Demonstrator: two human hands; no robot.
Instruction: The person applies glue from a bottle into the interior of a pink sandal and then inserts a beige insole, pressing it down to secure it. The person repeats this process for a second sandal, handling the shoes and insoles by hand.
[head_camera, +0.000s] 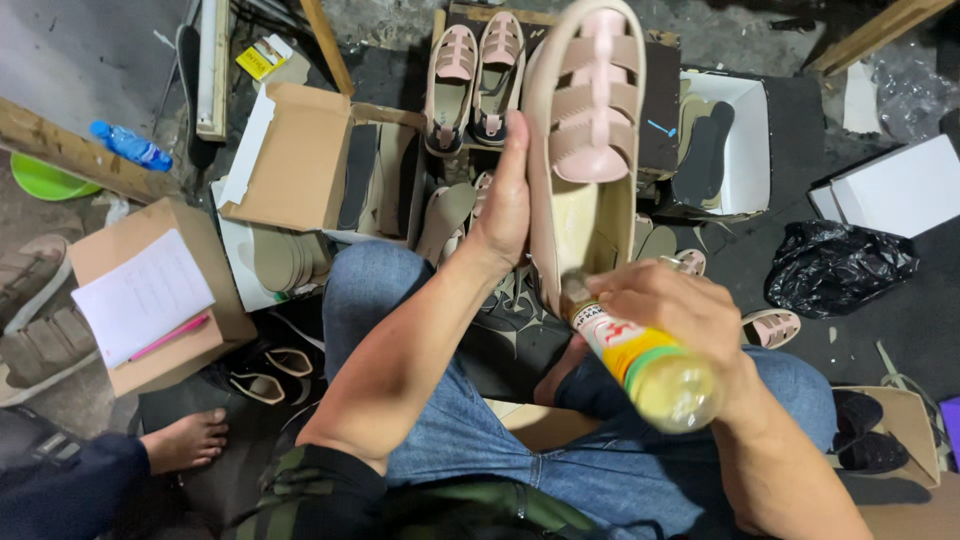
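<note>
A person's left hand (503, 205) is gripping the side of a pale pink strapped sandal (585, 140), holding it up above denim-clad knees. The right hand (668, 310) is wrapped tight around a clear plastic bottle of yellowish liquid (640, 362), its tip touching the sandal's insole.

black bag (838, 265) | pink pen (168, 336) | green bowl (45, 181) | blue bottle (131, 146)

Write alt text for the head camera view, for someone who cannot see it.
A seated person's left hand holds up a pink strappy sandal while the right hand tips a yellow-labelled bottle against its insole. Cardboard boxes, loose insoles and more sandals lie around.
</note>
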